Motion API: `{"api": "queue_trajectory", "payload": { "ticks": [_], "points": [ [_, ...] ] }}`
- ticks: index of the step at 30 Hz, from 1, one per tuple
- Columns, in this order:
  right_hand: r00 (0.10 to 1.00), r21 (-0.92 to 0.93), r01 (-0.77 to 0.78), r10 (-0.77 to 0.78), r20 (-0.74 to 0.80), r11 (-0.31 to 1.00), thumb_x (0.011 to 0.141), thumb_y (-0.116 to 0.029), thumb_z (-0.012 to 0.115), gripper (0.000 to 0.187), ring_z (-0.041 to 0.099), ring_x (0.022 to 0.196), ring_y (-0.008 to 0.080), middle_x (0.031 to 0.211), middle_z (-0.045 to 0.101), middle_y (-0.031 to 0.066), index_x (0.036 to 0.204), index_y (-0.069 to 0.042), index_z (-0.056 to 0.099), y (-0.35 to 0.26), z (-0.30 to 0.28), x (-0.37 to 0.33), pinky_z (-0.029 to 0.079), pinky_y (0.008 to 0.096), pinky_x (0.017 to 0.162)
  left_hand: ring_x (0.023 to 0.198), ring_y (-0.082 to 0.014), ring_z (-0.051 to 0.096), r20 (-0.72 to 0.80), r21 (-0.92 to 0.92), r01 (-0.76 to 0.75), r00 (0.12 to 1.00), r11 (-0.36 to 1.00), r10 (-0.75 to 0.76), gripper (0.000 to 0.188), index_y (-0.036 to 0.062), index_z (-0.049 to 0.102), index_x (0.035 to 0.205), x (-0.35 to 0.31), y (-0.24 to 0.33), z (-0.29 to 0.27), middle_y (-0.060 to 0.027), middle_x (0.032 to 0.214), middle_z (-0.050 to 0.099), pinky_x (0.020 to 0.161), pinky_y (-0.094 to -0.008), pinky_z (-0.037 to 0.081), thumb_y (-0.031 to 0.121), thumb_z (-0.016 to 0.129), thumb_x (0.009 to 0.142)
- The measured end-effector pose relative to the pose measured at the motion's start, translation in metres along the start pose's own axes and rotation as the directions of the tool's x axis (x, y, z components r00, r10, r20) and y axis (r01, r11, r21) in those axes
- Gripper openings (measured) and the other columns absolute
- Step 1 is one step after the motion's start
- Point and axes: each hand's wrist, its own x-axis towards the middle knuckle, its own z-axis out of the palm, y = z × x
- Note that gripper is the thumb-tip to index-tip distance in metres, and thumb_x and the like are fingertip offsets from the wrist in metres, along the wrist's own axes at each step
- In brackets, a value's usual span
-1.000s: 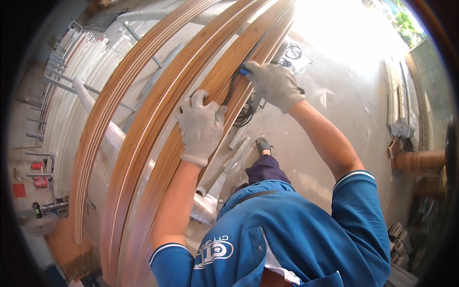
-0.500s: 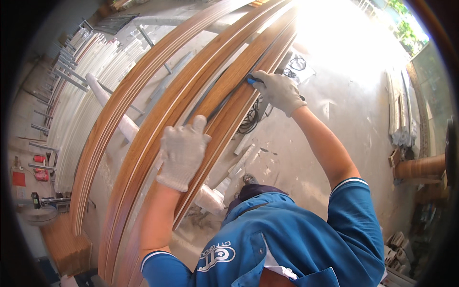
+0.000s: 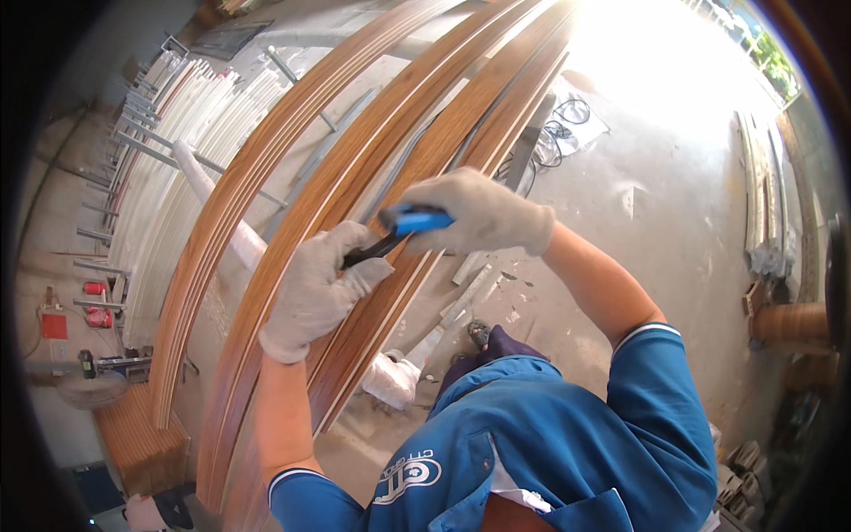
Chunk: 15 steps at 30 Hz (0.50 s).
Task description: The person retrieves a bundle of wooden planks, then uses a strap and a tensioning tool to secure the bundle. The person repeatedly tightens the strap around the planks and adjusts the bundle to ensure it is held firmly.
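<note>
My gloved right hand [image 3: 486,213] is closed around a blue and black hand tool [image 3: 424,221], held above the wood-grain profiles. Its exact kind is blurred. From the tool a narrow black piece [image 3: 372,251] slants down into my gloved left hand [image 3: 315,288], where thumb and fingers pinch it. I cannot tell if it is part of the tool or separate. Below both hands lies a long brown profile [image 3: 483,93] with a dark lengthwise groove. Alongside it on the right runs another brown profile [image 3: 523,115], partly hidden by my right hand.
Further left lie more wood-grain profiles [image 3: 266,142], propped on metal supports with a plastic-wrapped bar [image 3: 251,244]. Stacks of white profiles [image 3: 191,160] sit on a rack at the far left. Black cables [image 3: 567,120] and offcuts [image 3: 443,324] lie on the floor.
My right hand has come down and left with the blue tool, from the far profile to my left hand. My left hand has lifted off the profile and now pinches the black piece.
</note>
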Motion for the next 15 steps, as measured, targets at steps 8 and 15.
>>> {"api": "queue_trajectory", "payload": {
  "ticks": [8,15],
  "points": [
    [0.958,0.337,-0.13,0.206,-0.199,0.932,0.08,-0.022,0.078,0.024,0.055,0.059,0.008,0.068,0.059,-0.0017,0.091,-0.002,0.07,0.013,-0.08,-0.032,0.043,0.0242,0.054,0.084,-0.0246,0.065,0.064,0.201,-0.145,0.989,0.969,0.135,0.022,0.004,0.069,0.103,0.106,-0.064,0.003,-0.0133,0.09,0.068,0.08,-0.0367,0.049,0.019,0.075,0.088],
    [0.855,0.669,0.093,0.286,-0.433,0.737,0.079,-0.022,0.079,0.027,0.05,0.052,0.0051,0.067,0.057,-0.0003,0.089,-0.001,0.067,0.051,-0.092,-0.066,0.037,0.0188,0.045,0.089,-0.0169,0.062,-0.021,0.165,-0.007,1.0,0.986,0.011,0.027,0.0018,0.067,0.106,0.144,-0.082,0.021,-0.0071,0.092,0.067,0.079,-0.0335,0.048,0.026,0.069,0.095]
  ]
}}
